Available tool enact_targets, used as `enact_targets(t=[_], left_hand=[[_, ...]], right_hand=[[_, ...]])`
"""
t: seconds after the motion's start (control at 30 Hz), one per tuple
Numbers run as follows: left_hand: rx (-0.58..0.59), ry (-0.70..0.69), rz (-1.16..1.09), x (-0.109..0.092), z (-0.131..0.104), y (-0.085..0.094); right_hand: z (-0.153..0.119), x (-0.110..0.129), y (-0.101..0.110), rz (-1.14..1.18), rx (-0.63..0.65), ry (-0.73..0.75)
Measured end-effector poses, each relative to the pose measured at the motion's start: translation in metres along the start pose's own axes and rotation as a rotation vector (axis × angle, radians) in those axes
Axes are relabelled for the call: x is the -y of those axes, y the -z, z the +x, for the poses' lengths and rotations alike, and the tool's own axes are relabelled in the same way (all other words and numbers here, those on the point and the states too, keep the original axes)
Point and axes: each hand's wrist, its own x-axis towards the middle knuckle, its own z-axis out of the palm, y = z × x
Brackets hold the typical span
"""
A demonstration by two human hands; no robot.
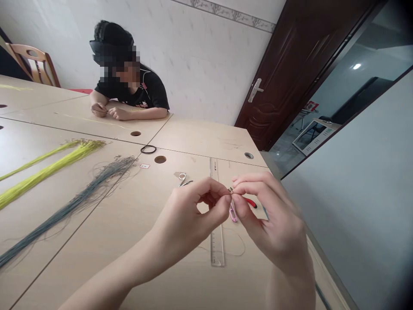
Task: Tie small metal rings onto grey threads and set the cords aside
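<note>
My left hand [200, 206] and my right hand [271, 211] meet above the table, fingertips almost touching. Between them is a tiny metal piece [230, 190], pinched by both hands; its shape is too small to make out. A thin cord [243, 243] loops on the table below. Under my hands lies a clear ruler [217, 245]. A pink tool [233, 214] and a red-and-black handle [251, 202] show between and behind my fingers. Small silver scissors [182, 178] rest just beyond my left hand.
Bundles of yellow cords [48, 176] and grey-blue cords [74, 202] lie at the left. A black ring [148, 149] sits near a round table hole [160, 159]. Across the table [193, 137], a person in black [155, 88] leans with both hands together. A brown door [284, 64] stands behind.
</note>
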Motion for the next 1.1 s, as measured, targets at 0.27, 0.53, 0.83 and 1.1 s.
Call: enact_targets(t=[0.27,0.53,0.83,1.1], left_hand=[[0.131,0.147,-0.217,-0.004,0.006,0.005],[0.284,0.336,-0.430,-0.006,0.008,0.012],[0.265,0.333,-0.446,-0.007,0.007,0.010],[0.214,0.286,-0.414,-0.004,0.006,0.007]], right_hand=[[0.001,-0.005,0.000,-0.068,-0.014,0.140],[0.000,-0.006,0.001,-0.055,-0.012,0.167],[0.001,-0.004,-0.003,-0.061,-0.101,0.201],[0.001,-0.003,-0.002,-0.061,-0.087,0.185]])
